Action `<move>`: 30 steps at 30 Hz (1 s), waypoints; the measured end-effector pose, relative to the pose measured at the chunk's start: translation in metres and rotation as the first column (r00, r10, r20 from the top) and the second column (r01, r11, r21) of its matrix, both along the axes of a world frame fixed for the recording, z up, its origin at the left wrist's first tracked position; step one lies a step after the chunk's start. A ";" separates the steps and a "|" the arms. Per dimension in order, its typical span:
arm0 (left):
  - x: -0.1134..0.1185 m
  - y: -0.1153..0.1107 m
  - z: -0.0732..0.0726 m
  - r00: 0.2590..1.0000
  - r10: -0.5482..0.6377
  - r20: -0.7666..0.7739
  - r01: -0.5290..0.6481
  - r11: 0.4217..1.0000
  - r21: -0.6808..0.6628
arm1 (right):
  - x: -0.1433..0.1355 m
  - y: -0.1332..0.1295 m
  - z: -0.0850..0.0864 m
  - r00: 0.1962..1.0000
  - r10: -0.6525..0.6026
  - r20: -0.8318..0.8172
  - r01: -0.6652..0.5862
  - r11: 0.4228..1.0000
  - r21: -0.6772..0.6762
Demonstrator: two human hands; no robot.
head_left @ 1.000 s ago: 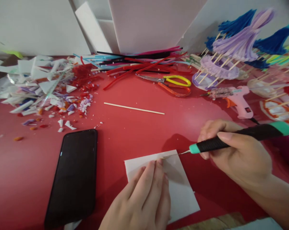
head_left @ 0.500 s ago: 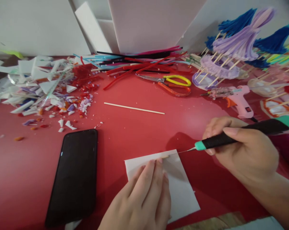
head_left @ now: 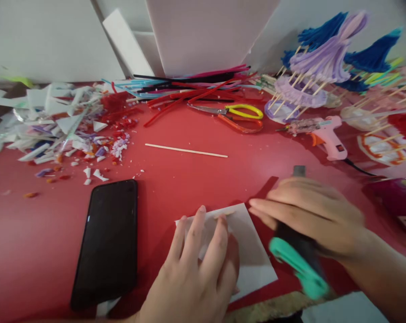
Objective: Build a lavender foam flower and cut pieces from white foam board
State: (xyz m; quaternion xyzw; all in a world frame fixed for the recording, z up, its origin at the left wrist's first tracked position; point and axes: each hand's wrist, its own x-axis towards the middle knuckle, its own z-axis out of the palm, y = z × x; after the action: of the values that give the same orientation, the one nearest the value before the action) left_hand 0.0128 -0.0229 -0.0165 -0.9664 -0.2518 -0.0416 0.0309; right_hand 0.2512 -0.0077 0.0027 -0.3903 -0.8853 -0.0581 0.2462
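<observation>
My left hand (head_left: pixel 199 269) lies over a white foam-like sheet (head_left: pixel 253 255) with its fingers spread. One fingertip touches a short piece of wooden stick (head_left: pixel 229 213) near the sheet's far edge. To the right, my right hand (head_left: pixel 314 211) is closed around a craft knife (head_left: pixel 299 267) with a black and teal handle. The knife's teal end points down toward me, and a dark flat part shows beyond the fingers; the hand is slightly blurred. A longer wooden stick (head_left: pixel 186 150) lies on the red table beyond the sheet.
A black phone (head_left: pixel 105 244) lies left of the sheet. Foam scraps (head_left: pixel 61 121) are heaped at the far left. Pipe cleaners (head_left: pixel 196 89) and pliers (head_left: pixel 228 112) lie at the back. A pink glue gun (head_left: pixel 333 139), small stick models (head_left: pixel 300 92) and a magenta phone (head_left: pixel 396 197) are on the right.
My right hand has swung the knife round, so its thin blade no longer points at the stick piece on the sheet. My left fingers have spread apart.
</observation>
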 end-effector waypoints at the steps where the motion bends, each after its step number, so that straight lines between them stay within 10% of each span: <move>1: 0.001 0.000 0.001 1.000 0.001 0.000 -0.001 1.000 -0.001 | -0.005 0.004 -0.003 0.998 0.063 0.022 -0.063 0.998 0.026; 15: -0.006 0.002 0.010 1.000 0.004 0.020 -0.003 1.000 -0.016 | 0.008 0.010 -0.017 0.995 0.099 0.029 -0.084 0.937 -0.340; 30: -0.005 -0.006 0.010 0.993 0.102 -0.056 -0.099 0.994 0.046 | -0.013 0.008 -0.011 0.994 0.103 0.027 -0.095 0.973 -0.212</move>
State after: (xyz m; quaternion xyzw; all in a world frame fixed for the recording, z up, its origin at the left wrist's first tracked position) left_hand 0.0081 -0.0285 -0.0070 -0.9524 -0.2982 -0.0174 0.0611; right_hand 0.2386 0.0001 -0.0080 -0.3684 -0.9093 0.0410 0.1891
